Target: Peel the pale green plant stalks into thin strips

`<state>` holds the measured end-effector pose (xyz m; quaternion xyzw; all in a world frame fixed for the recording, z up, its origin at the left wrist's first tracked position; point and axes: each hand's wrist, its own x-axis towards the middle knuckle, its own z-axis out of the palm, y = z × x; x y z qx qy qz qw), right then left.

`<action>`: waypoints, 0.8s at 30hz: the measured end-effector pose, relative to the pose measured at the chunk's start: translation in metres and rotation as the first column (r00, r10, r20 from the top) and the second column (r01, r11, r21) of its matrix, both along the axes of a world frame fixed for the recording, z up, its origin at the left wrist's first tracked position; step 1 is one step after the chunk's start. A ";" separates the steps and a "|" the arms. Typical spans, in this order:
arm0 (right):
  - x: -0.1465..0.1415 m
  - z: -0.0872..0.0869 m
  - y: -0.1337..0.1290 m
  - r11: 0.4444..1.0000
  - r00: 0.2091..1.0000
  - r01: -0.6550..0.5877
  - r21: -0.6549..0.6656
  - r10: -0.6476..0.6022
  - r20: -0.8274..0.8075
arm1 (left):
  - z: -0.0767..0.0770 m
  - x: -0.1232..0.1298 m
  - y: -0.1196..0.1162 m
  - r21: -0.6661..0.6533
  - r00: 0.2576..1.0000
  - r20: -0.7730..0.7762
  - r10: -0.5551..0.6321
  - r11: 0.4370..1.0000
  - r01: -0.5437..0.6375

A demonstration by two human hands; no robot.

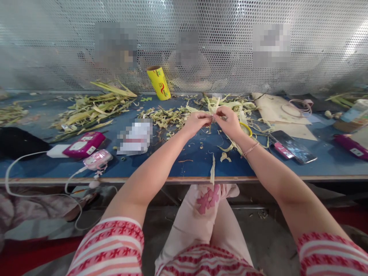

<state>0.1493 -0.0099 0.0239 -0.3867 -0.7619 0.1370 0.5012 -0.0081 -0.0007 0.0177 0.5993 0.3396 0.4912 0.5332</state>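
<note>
My left hand (pixel 198 122) and my right hand (pixel 229 122) meet above the middle of the blue table, fingertips pinched together. Between them is a small piece of pale, dried-looking plant strip (pixel 213 115), mostly covered by the fingers. Behind and beside the hands lies a loose heap of pale green and yellowish leaf strips (pixel 169 117). A yellow ring-shaped thing (pixel 247 128) sits partly behind my right wrist. Closer to the front edge, a single pale strip (pixel 212 168) lies on the table.
A yellow cardboard tube (pixel 159 83) stands tilted by the perforated metal screen (pixel 224 76). Leftward are a bundle of long leaves (pixel 97 107), a purple device (pixel 84 145) and a cable (pixel 31 154). Rightward lie a phone (pixel 294 147), brown paper (pixel 277 109) and a jar (pixel 352 115).
</note>
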 end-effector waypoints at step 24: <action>0.015 -0.008 0.023 0.885 0.976 -0.205 -0.417 0.154 -0.154 | -0.002 -0.003 0.004 -0.025 0.998 -0.017 -0.062 0.998 0.061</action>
